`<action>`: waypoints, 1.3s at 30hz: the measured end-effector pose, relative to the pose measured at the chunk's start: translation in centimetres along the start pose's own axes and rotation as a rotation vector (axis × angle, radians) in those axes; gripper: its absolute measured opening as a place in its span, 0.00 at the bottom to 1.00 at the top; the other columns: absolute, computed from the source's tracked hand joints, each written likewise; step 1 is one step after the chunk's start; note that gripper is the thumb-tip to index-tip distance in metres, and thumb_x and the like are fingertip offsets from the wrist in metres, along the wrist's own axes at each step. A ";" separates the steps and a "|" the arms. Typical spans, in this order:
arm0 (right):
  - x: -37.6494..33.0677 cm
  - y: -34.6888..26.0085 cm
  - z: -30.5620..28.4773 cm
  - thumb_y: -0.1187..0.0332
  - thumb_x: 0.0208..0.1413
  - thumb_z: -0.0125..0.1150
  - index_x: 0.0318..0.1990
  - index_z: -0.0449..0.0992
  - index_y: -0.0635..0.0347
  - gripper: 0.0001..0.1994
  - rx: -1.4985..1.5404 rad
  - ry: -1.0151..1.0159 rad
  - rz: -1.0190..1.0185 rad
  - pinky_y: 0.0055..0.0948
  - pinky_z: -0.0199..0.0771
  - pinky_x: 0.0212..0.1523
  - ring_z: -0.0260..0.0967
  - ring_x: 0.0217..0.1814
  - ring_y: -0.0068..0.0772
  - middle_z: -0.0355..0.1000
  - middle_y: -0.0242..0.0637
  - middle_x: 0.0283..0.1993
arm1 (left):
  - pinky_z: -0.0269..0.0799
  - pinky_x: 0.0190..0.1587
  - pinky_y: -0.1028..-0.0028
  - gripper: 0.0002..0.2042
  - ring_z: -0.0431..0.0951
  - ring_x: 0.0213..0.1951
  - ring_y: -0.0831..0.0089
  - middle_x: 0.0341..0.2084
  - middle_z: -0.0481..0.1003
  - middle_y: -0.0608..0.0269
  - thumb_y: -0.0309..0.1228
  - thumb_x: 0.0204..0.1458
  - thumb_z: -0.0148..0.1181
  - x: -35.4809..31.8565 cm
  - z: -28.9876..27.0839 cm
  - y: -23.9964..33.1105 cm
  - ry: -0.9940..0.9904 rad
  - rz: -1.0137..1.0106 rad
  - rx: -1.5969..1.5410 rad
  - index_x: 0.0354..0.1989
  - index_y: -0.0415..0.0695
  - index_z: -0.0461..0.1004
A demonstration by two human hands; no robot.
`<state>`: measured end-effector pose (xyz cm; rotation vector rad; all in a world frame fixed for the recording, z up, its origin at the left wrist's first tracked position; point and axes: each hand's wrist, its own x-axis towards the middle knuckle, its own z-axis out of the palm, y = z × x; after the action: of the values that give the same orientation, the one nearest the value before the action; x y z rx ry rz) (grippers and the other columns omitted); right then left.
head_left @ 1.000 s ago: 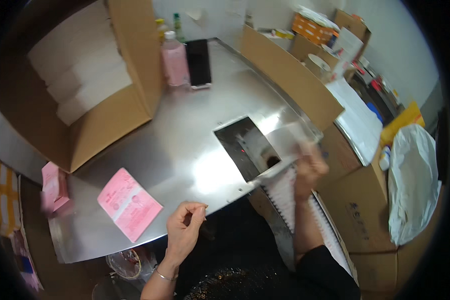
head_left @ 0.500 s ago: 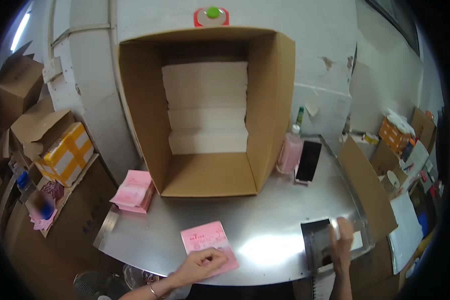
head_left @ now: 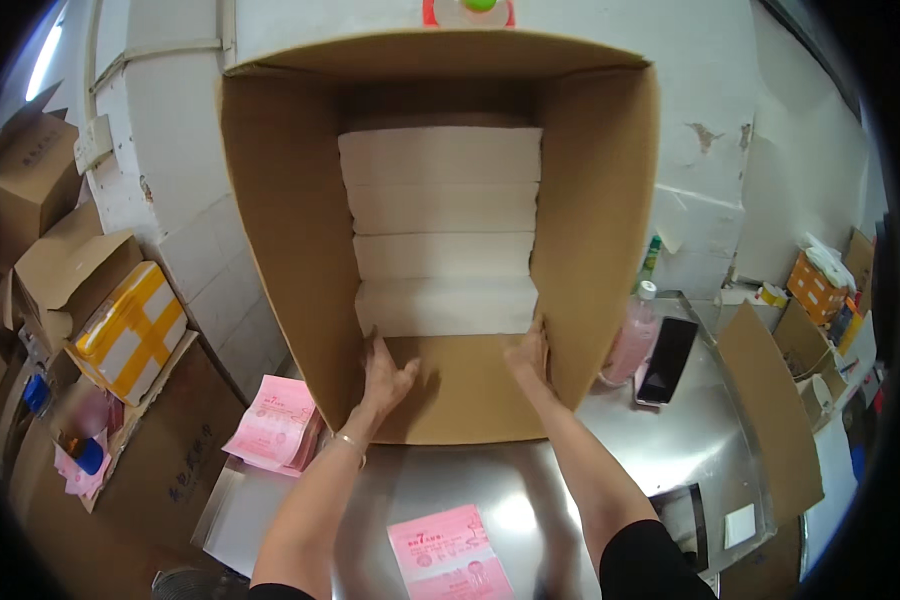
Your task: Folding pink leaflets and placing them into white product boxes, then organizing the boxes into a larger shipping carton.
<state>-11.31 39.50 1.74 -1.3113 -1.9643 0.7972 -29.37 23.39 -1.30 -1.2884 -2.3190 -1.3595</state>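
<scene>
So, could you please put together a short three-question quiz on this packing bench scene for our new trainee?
1. True or false: both hands reach inside the large cardboard box.
2. How many white stacked bundles show inside the box? A) two B) four C) seven
3. Which thing stands just right of the box, beside the black phone?

Key:
1. True: the left hand and the right hand both rest on the box floor, at the lower corners of the lowest bundle.
2. B, four.
3. The pink bottle with a white cap, on the metal table.
</scene>
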 end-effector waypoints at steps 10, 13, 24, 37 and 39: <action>5.5 -0.1 5.0 0.62 0.49 0.76 0.71 0.53 0.68 0.46 0.324 0.305 -0.092 0.46 0.63 0.63 0.61 0.60 0.53 0.62 0.52 0.57 | 0.50 0.71 0.52 0.49 0.50 0.71 0.42 0.70 0.49 0.37 0.39 0.49 0.68 8.8 4.5 -4.2 0.265 -0.254 0.016 0.74 0.38 0.42; 5.6 -0.5 4.7 0.60 0.47 0.77 0.69 0.55 0.70 0.46 0.094 0.315 -0.098 0.47 0.64 0.59 0.60 0.58 0.53 0.61 0.51 0.54 | 0.55 0.68 0.50 0.46 0.57 0.65 0.41 0.64 0.56 0.39 0.39 0.47 0.70 9.3 3.9 -1.6 0.166 -0.399 0.140 0.71 0.38 0.49; 7.1 0.0 4.6 0.59 0.46 0.75 0.64 0.55 0.76 0.44 0.126 0.252 -0.232 0.51 0.67 0.58 0.66 0.57 0.59 0.64 0.58 0.55 | 0.69 0.59 0.55 0.44 0.70 0.57 0.47 0.57 0.67 0.43 0.37 0.42 0.72 10.6 3.7 -5.1 0.081 -0.173 -0.111 0.66 0.36 0.52; 3.9 0.9 3.2 0.61 0.38 0.69 0.61 0.60 0.56 0.39 0.129 0.278 -0.158 0.54 0.66 0.58 0.67 0.58 0.62 0.67 0.56 0.58 | 0.68 0.61 0.58 0.45 0.72 0.59 0.49 0.57 0.70 0.45 0.33 0.36 0.72 5.9 1.8 -0.5 0.207 -0.228 -0.141 0.66 0.41 0.55; 1.8 0.6 2.7 0.62 0.38 0.70 0.60 0.61 0.56 0.38 0.155 0.270 -0.160 0.53 0.66 0.58 0.67 0.58 0.61 0.67 0.56 0.58 | 0.70 0.60 0.58 0.44 0.72 0.57 0.46 0.54 0.71 0.44 0.31 0.36 0.71 3.3 -0.5 -0.2 0.255 -0.133 -0.088 0.66 0.41 0.56</action>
<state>-13.64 40.98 -0.04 -1.0941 -1.7314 0.6447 -31.72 24.97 0.54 -0.9317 -2.2241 -1.5797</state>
